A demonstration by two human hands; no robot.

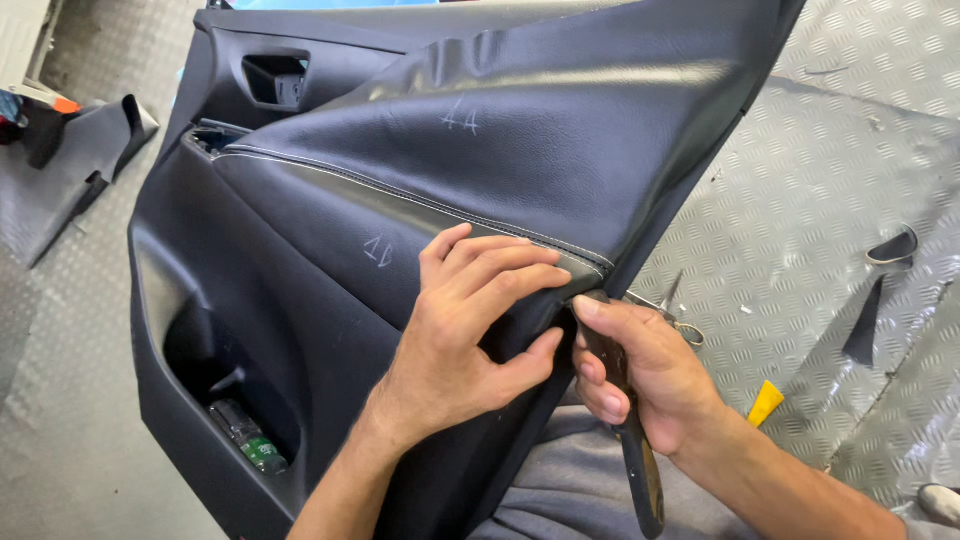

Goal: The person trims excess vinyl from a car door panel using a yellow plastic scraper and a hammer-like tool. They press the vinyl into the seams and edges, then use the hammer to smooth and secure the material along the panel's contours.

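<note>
Left hand (470,320) spread flat on leather cover (520,140); right hand (640,365) fingers grip tool (640,460), checker-plate floor (800,200)

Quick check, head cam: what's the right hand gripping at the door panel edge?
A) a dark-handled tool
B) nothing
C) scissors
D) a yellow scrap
A: the right hand is closed around a dark-handled tool at the edge of the door panel; the scissors lie on the floor behind that hand, the yellow scrap lies apart on the floor, and the left hand presses the leather cover.

Bright daylight, sharp focus, sheen on black leather (560,130)
</note>
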